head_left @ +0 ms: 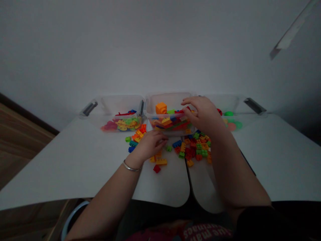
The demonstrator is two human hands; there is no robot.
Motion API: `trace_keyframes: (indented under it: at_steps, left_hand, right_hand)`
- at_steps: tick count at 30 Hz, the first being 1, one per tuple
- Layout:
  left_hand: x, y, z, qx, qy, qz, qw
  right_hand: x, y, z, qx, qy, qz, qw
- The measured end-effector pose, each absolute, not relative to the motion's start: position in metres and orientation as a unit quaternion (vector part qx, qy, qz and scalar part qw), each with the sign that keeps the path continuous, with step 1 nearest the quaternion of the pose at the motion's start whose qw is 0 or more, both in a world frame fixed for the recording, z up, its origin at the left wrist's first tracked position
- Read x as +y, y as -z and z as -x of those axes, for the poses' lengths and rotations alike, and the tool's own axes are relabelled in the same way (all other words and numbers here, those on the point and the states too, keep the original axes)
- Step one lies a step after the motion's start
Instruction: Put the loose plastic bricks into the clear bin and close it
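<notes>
My left hand (152,143), with a silver bangle at the wrist, is low over loose toy building blocks on the table. Its fingers point right, thumb apart from them, and nothing shows in its grip. Close by lie a yellow block (161,162), a red block (156,168) and a small green block (169,148). Over the right part of the middle clear bin (172,134) hangs my right hand (202,112), fingers curved and thumb apart, with red pieces visible below them. This bin holds mixed blocks, among them a big orange block (161,108).
A left clear bin (120,100) contains red, yellow, green and blue pieces. The right clear bin (223,100) has round green and red pieces. A pile of mixed blocks (193,149) lies beneath my right forearm. Two white tabletops (165,187) meet at a dark gap. A wall stands behind.
</notes>
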State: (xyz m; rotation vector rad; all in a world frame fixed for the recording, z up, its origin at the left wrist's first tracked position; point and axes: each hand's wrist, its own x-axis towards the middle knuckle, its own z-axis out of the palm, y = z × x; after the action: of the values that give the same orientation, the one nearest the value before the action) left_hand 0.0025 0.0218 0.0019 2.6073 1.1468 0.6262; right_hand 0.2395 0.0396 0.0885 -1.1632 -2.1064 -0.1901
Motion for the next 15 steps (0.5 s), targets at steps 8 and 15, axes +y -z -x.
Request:
trace_keyframes:
  at_steps: [8,15]
  left_hand:
    - [0.014,-0.001,-0.011,0.361,-0.143,-0.919,0.072]
    - [0.018,0.006,-0.012,0.395,-0.136,-0.906,0.076]
  right_hand:
    - [0.011,-0.105,-0.224,-0.816,0.058,0.496,0.291]
    - [0.012,-0.083,-0.206,-0.883,-0.078,0.464,-0.008]
